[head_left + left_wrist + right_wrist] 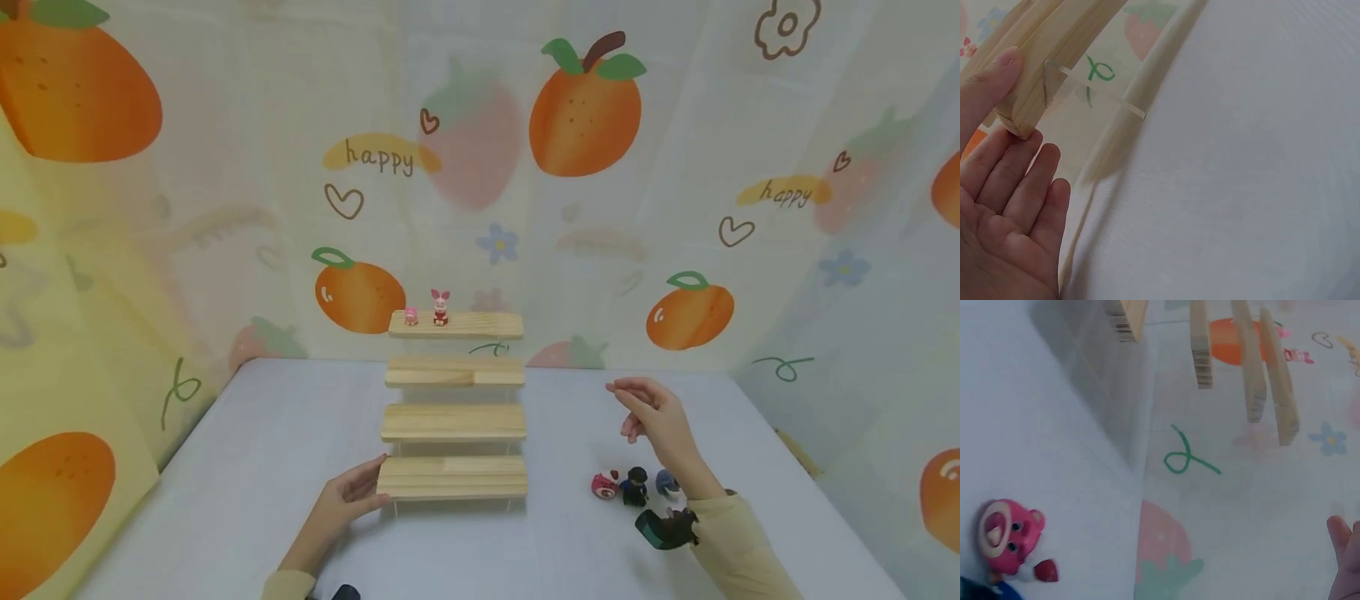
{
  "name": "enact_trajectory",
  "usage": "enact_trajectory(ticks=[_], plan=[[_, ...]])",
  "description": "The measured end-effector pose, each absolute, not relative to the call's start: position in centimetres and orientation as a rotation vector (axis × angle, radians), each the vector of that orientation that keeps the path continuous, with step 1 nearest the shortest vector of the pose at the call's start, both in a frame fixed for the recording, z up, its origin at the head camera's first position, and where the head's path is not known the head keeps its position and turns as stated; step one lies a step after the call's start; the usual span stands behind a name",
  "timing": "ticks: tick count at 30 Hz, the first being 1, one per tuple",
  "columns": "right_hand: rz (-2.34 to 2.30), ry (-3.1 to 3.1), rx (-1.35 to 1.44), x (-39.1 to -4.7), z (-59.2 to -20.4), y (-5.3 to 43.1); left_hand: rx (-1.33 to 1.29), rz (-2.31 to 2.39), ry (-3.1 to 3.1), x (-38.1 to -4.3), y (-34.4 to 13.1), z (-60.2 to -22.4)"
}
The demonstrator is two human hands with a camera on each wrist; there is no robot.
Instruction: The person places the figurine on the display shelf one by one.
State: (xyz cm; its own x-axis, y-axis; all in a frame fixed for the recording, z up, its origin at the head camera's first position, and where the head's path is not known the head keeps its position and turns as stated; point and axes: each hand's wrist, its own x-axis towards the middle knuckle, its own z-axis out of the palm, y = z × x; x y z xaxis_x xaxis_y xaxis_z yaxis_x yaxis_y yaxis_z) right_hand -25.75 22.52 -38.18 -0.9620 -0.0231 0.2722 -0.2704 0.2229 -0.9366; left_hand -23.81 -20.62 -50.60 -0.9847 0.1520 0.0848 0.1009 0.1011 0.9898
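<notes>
Wooden 4-tier shelf (pixel 453 423), and the left hand (pixel 341 500) pinches its bottom-left end! Right of it, the right hand (pixel 660 421) hangs, fingers loose, near tabletop figurines (pixel 634 490); 2 pink figurines (pixel 440 311) stand atop it.

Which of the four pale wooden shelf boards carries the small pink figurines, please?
The topmost, rearmost pale wooden board; only it bears pink figurines.

The left hand (pixel 1009 212), at the lower left of the frame, holds the end of a pale wood-grained board (pixel 1047 65) between thumb and fingers. A thin transparent support (pixel 1110 97) slants from the board toward the centre, before a cream printed fabric backdrop (pixel 1125 69). A smooth white tabletop (pixel 1241 156) fills the right.
</notes>
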Motion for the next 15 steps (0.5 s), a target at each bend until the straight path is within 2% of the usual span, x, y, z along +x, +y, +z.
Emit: enact_trajectory(ticks=[15], plan=[[1.82,-2.459,-0.077,-20.8,-42.8,26.4,0.346,2.049,2.325,-23.9,-21.0,-50.5]])
